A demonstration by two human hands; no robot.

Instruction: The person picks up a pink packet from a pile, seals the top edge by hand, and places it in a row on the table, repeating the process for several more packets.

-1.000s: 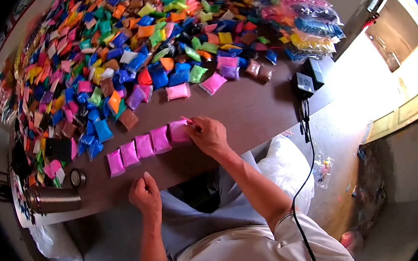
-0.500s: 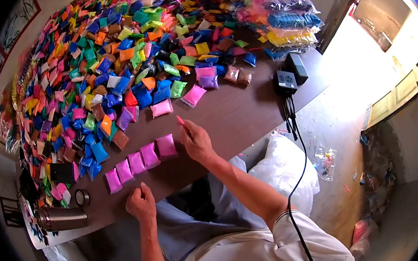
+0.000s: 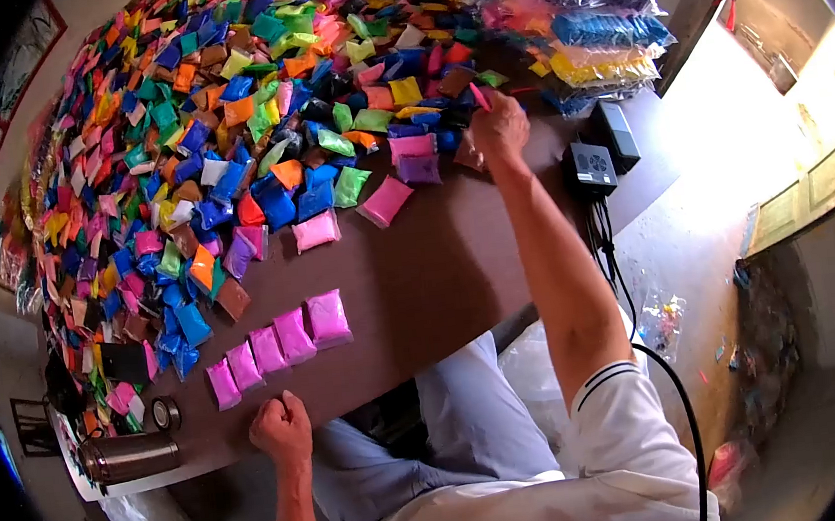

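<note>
At the near edge of the brown table (image 3: 419, 280), the left hand (image 3: 281, 429) is curled into a fist, contents not visible, beside five pink packets (image 3: 267, 351); farther out, the right hand (image 3: 499, 129) pinches a slim pink stick (image 3: 479, 97).

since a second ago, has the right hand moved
Yes: the right hand has moved forward, away from the row of pink packets, toward the stacked bags.

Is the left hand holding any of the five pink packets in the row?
No, the left hand is curled apart from them, and all five pink packets lie on the table.
</note>
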